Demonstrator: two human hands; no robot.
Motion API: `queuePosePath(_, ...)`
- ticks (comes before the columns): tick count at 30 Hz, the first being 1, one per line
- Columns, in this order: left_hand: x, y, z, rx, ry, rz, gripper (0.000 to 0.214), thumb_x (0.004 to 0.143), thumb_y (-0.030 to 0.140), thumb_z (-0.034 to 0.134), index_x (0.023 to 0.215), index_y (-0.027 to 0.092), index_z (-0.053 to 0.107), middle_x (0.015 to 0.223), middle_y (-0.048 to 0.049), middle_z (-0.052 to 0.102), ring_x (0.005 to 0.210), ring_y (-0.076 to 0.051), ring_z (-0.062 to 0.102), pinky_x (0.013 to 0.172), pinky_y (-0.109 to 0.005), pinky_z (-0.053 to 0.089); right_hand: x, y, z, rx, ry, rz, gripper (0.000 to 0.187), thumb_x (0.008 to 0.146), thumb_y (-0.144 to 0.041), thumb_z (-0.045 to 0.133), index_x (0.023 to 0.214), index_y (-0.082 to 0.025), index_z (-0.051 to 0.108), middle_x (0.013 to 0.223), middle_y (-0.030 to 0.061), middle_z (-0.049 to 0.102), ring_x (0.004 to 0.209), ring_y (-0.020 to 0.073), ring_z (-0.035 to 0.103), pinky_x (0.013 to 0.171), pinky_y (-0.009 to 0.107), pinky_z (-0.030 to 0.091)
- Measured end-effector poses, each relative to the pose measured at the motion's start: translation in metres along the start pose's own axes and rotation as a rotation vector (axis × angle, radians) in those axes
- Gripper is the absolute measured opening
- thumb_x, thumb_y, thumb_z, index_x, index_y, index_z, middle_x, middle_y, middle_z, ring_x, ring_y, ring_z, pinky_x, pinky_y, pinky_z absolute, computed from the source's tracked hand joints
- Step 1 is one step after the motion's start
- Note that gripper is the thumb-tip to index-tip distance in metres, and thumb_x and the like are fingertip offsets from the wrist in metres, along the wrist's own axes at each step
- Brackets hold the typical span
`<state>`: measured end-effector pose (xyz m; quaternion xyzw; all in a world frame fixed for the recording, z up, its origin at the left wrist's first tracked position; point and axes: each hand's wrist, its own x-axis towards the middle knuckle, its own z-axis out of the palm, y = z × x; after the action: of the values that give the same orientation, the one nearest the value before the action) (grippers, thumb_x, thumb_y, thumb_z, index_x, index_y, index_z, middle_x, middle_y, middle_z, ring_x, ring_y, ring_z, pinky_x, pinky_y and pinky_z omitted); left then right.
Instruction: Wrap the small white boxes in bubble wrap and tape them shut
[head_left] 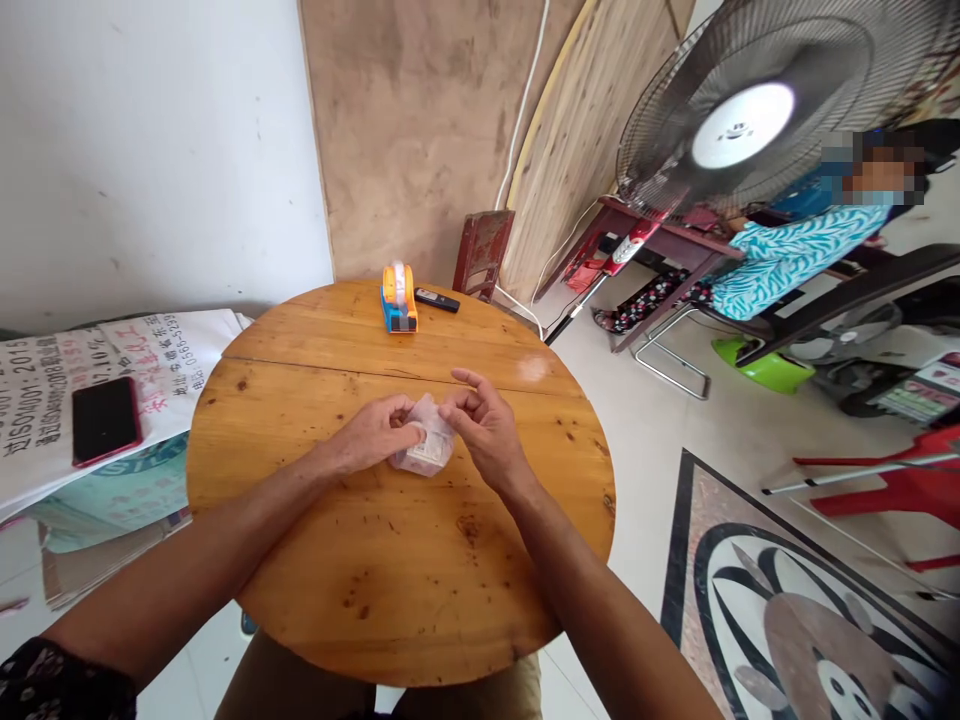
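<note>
On the round wooden table [322, 540] lies a small whitish box in translucent plastic wrap [426, 458]. My left hand [375, 432] grips it from the left, its thumb pressed on top and the fingertips behind. At its upper right side, my right hand [487, 428] pinches the loose plastic between thumb and forefinger, the other fingers curled apart. What the box holds is hidden. Farther back stands an orange and blue tape dispenser [399, 298] with a roll of tape in it. Beside that is a dark, narrow object [438, 300], perhaps a marker or cutter.
A phone [106, 420] rests on printed white sacks [187, 345] to the left. Behind the table stands a wooden chair [484, 250]. A large fan [742, 125] is at the upper right, near a seated person [795, 255]. Red plastic stools [900, 485] are at the far right.
</note>
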<state>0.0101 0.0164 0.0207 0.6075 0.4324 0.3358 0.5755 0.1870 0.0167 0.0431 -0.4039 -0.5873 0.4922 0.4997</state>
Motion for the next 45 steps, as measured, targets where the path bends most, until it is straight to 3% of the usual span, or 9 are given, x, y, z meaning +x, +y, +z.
queuePosePath(4, 0.001, 0.004, -0.002, -0.031, -0.017, -0.129, 0.028, 0.075, 0.035, 0.057, 0.095, 0.015, 0.058, 0.076, -0.0015, 0.064, 0.058, -0.015, 0.061, 0.043, -0.023, 0.049, 0.009, 0.009, -0.001, 0.131, 0.043, 0.121, 0.051, 0.072, -0.037, 0.075, 0.114, -0.02, 0.053, 0.071, -0.0047, 0.058, 0.062, 0.0114, 0.051, 0.061, 0.027, 0.041)
queuePosePath(10, 0.002, 0.004, -0.002, -0.01, 0.021, -0.121, 0.028, 0.08, 0.037, 0.055, 0.098, 0.016, 0.058, 0.077, -0.0011, 0.062, 0.059, -0.014, 0.061, 0.041, -0.022, 0.052, 0.003, 0.007, -0.012, 0.117, -0.107, 0.146, 0.071, 0.069, -0.035, 0.081, 0.129, -0.023, 0.046, 0.096, 0.0016, 0.061, 0.086, 0.0163, 0.061, 0.079, 0.032, 0.049)
queuePosePath(16, 0.003, 0.001, -0.005, 0.004, 0.012, -0.11, 0.028, 0.086, 0.039, 0.05, 0.102, 0.018, 0.058, 0.074, -0.0002, 0.06, 0.056, -0.013, 0.06, 0.042, -0.021, 0.052, -0.002, 0.012, -0.013, -0.123, -0.261, 0.006, 0.092, 0.069, -0.03, 0.081, 0.146, -0.028, 0.031, 0.119, 0.0073, 0.052, 0.107, 0.0208, 0.058, 0.099, 0.041, 0.045)
queuePosePath(20, 0.001, 0.005, -0.007, 0.034, 0.017, -0.132, 0.027, 0.087, 0.041, 0.048, 0.099, 0.018, 0.057, 0.073, 0.0004, 0.06, 0.055, -0.013, 0.06, 0.042, -0.022, 0.05, -0.006, 0.018, -0.008, -0.283, -0.278, -0.123, 0.09, 0.074, -0.024, 0.075, 0.15, -0.027, 0.027, 0.122, 0.008, 0.052, 0.112, 0.0213, 0.056, 0.104, 0.044, 0.043)
queuePosePath(23, 0.0, 0.007, -0.01, 0.148, 0.048, -0.109, 0.027, 0.089, 0.041, 0.045, 0.09, 0.018, 0.057, 0.067, 0.0017, 0.058, 0.05, -0.013, 0.056, 0.043, -0.022, 0.045, -0.006, 0.022, -0.006, -0.244, -0.252, -0.106, 0.085, 0.075, -0.022, 0.074, 0.148, -0.026, 0.031, 0.12, 0.0077, 0.054, 0.107, 0.0199, 0.059, 0.101, 0.042, 0.046)
queuePosePath(27, -0.001, 0.006, -0.014, 0.313, 0.116, 0.056, 0.034, 0.09, 0.044, 0.046, 0.078, 0.016, 0.062, 0.071, -0.0001, 0.062, 0.063, -0.015, 0.056, 0.056, -0.024, 0.042, 0.0, 0.029, -0.008, -0.004, -0.252, 0.079, 0.088, 0.068, -0.024, 0.079, 0.144, -0.026, 0.035, 0.114, 0.0067, 0.06, 0.098, 0.019, 0.064, 0.091, 0.038, 0.052)
queuePosePath(33, 0.001, 0.008, -0.013, -0.105, -0.084, 0.013, 0.037, 0.081, 0.042, 0.064, 0.105, 0.014, 0.065, 0.099, -0.0064, 0.071, 0.089, -0.021, 0.066, 0.078, -0.029, 0.048, 0.008, 0.029, -0.013, 0.239, -0.148, 0.265, 0.088, 0.058, -0.023, 0.084, 0.135, -0.023, 0.042, 0.106, 0.0048, 0.069, 0.097, 0.0198, 0.067, 0.088, 0.036, 0.052)
queuePosePath(38, 0.004, 0.004, -0.007, -0.164, -0.054, -0.077, 0.043, 0.073, 0.032, 0.072, 0.111, 0.014, 0.065, 0.101, -0.0074, 0.073, 0.088, -0.019, 0.067, 0.078, -0.03, 0.05, 0.008, 0.03, -0.014, 0.228, -0.162, 0.268, 0.082, 0.059, -0.025, 0.083, 0.131, -0.022, 0.045, 0.098, 0.0019, 0.07, 0.089, 0.0175, 0.067, 0.084, 0.032, 0.052)
queuePosePath(45, 0.005, -0.001, -0.006, -0.155, -0.06, -0.096, 0.041, 0.073, 0.028, 0.071, 0.112, 0.016, 0.067, 0.093, -0.0034, 0.072, 0.08, -0.015, 0.065, 0.072, -0.026, 0.048, 0.008, 0.032, -0.013, 0.114, -0.08, 0.137, 0.068, 0.069, -0.035, 0.078, 0.127, -0.02, 0.048, 0.094, 0.0023, 0.069, 0.086, 0.0174, 0.067, 0.08, 0.033, 0.052)
